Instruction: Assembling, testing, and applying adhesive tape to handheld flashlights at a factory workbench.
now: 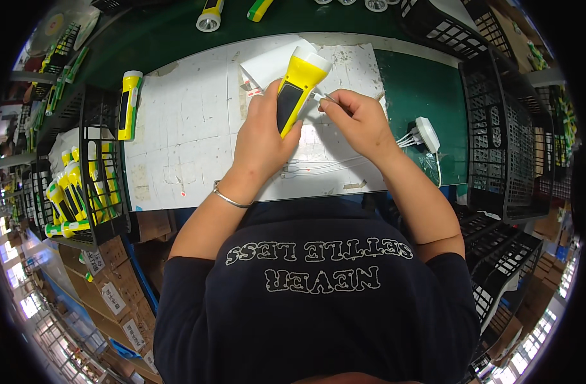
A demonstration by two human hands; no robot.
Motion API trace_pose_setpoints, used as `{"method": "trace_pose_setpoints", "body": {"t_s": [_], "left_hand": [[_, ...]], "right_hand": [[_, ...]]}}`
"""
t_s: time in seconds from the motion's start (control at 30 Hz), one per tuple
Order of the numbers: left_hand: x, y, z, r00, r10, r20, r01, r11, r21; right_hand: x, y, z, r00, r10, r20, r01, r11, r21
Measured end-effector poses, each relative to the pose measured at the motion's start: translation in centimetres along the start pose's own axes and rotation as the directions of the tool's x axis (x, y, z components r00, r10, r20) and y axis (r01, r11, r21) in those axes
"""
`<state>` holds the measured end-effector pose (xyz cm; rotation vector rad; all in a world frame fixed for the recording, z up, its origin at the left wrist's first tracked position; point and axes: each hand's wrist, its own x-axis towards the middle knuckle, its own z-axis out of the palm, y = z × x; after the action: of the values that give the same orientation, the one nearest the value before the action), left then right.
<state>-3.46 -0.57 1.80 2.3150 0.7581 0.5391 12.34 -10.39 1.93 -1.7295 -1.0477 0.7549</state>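
A yellow flashlight (304,72) with a white head and a dark panel on its side is tilted up in my left hand (262,131), whose fingers wrap round its body. My right hand (359,120) pinches a small white cable plug (317,97) against or close beside the flashlight's right side; whether it sits in a socket I cannot tell. Several thin white cables (331,165) run across the white work sheet (190,121) to a white charging block (427,134) at the right. Another yellow flashlight (128,105) lies at the sheet's left edge.
A black basket of yellow-green flashlights (75,192) stands at the left. Black plastic crates (507,137) rise along the right side. At the far edge lies a flashlight (209,16) near some round lamp heads (376,4). A white paper (267,63) rests behind my hands.
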Motion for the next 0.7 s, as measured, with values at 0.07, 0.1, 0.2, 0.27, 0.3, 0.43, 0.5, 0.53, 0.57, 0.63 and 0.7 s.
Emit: {"method": "trace_pose_setpoints", "body": {"t_s": [0.07,0.1,0.2,0.27,0.3,0.43,0.5,0.53,0.57,0.63,0.7], "left_hand": [[-0.2,0.1,0.3,1.000,0.007,-0.029,-0.007,1.000,-0.003],[-0.3,0.2,0.3,1.000,0.006,-0.029,-0.006,1.000,-0.002],[-0.4,0.2,0.4,1.000,-0.009,-0.027,0.009,1.000,-0.028],[-0.4,-0.4,0.4,0.994,0.080,-0.070,-0.082,0.997,-0.017],[-0.3,-0.6,0.3,0.994,0.083,-0.072,-0.084,0.996,-0.015],[0.0,-0.7,-0.2,0.982,0.146,-0.118,-0.137,0.987,0.085],[0.1,-0.9,-0.5,0.987,0.130,-0.096,-0.123,0.989,0.082],[0.2,-1.5,-0.5,0.981,0.119,-0.156,-0.111,0.992,0.057],[0.4,-2.3,-0.5,0.971,0.106,-0.215,-0.101,0.994,0.033],[1.3,-4.3,-2.5,0.961,-0.213,-0.176,0.098,0.859,-0.502],[0.5,-3.9,-6.2,0.875,-0.301,-0.378,0.063,0.847,-0.529]], "right_hand": [[-0.1,0.1,0.2,1.000,0.015,-0.008,-0.015,1.000,-0.013],[-0.1,0.3,0.4,1.000,0.015,-0.006,-0.015,1.000,-0.012],[-0.2,0.6,0.6,1.000,0.019,-0.008,-0.019,0.999,0.038],[-0.4,0.3,0.8,1.000,-0.001,-0.005,0.001,1.000,0.001],[-0.4,0.3,0.8,1.000,-0.004,-0.006,0.004,1.000,0.001],[-0.5,1.1,0.9,0.999,-0.041,0.007,0.041,0.999,0.030],[-0.6,1.3,0.8,0.999,-0.044,0.021,0.043,0.998,0.040],[-0.7,1.2,0.8,0.997,-0.052,0.050,0.050,0.998,0.042],[-0.8,1.1,0.8,0.995,-0.062,0.079,0.058,0.997,0.045],[-1.6,0.3,0.2,0.992,-0.047,0.114,0.051,0.998,-0.032],[-1.8,0.6,-1.1,0.980,0.017,0.199,0.016,0.986,-0.165]]}}
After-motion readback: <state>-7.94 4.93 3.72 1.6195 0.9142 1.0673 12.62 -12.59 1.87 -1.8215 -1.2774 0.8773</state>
